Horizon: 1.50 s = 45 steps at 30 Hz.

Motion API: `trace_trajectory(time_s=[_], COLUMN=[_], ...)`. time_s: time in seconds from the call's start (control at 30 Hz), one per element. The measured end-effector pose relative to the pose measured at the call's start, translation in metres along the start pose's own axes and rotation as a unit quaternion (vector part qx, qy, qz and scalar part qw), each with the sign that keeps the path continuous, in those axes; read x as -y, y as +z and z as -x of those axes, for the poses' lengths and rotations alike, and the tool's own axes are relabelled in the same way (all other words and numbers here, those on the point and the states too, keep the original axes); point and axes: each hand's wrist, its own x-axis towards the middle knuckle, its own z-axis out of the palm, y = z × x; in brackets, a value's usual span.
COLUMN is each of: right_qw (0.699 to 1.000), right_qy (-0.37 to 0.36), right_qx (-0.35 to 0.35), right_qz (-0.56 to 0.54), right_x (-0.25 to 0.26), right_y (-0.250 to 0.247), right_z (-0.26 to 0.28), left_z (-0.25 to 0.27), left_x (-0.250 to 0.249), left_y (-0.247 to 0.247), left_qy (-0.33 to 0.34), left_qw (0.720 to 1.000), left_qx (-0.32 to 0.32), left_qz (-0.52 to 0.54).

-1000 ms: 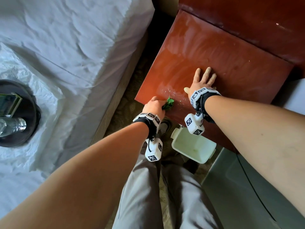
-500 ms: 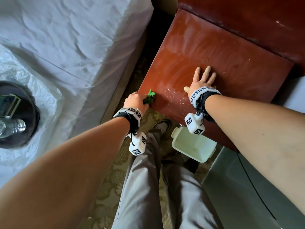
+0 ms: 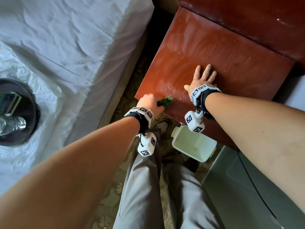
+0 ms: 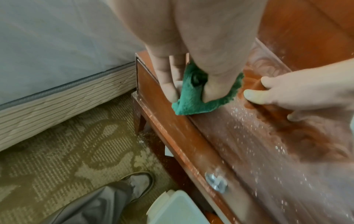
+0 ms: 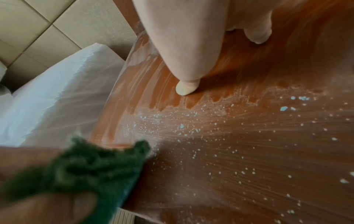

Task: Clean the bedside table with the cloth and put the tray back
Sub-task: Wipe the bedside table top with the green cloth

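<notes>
Head view: my left hand [image 3: 149, 103] grips cloth [image 3: 165, 101] at table [image 3: 231, 52] edge, right hand [image 3: 200, 80] flat, fingers spread; crumbs [image 3: 171, 92] may miss bin [image 3: 194, 144].

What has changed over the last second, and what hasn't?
The left hand, gripping the green cloth, swept off the bedside table's left corner and has come back over its front edge. The right hand stayed flat on top; the tray stayed on the bed.
</notes>
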Motion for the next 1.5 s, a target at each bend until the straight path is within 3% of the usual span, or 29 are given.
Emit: trace_trajectory(time_s=[0.17, 0.27, 0.57, 0.87, 1.07, 1.2, 1.33, 1.5], right_qw=[1.000, 1.000, 1.000, 1.000, 1.000, 0.993, 0.963, 0.940], right_qy=[0.002, 0.001, 0.006, 0.002, -0.008, -0.035, -0.099, -0.133], right_qx=[-0.001, -0.008, -0.009, -0.009, -0.005, -0.034, -0.105, -0.024], right_qz=[-0.005, -0.007, -0.007, -0.001, -0.016, -0.110, -0.226, -0.312], right_x=[0.001, 0.001, 0.002, 0.001, -0.006, -0.023, -0.043, -0.068], right_y=[-0.001, -0.001, 0.001, 0.003, -0.003, -0.012, -0.032, -0.059], right_z=[0.001, 0.003, 0.003, 0.000, 0.002, 0.010, 0.026, 0.060], left_z=[-0.024, -0.044, -0.060, -0.027, -0.034, -0.037, -0.041, -0.046], left_x=[0.006, 0.009, -0.006, -0.034, -0.044, -0.055, -0.077, -0.123], left_y=[-0.036, -0.049, -0.036, 0.018, 0.006, -0.019, -0.039, -0.041], left_qy=[-0.047, -0.078, -0.080, 0.026, 0.070, 0.063, 0.066, 0.111], left_qw=[0.991, 0.988, 0.995, 0.999, 0.992, 0.994, 0.993, 0.981], left_qx=[-0.118, -0.131, -0.064, 0.014, 0.076, 0.040, 0.044, 0.076], left_qz=[0.034, 0.032, -0.001, -0.027, -0.068, -0.082, -0.084, -0.141])
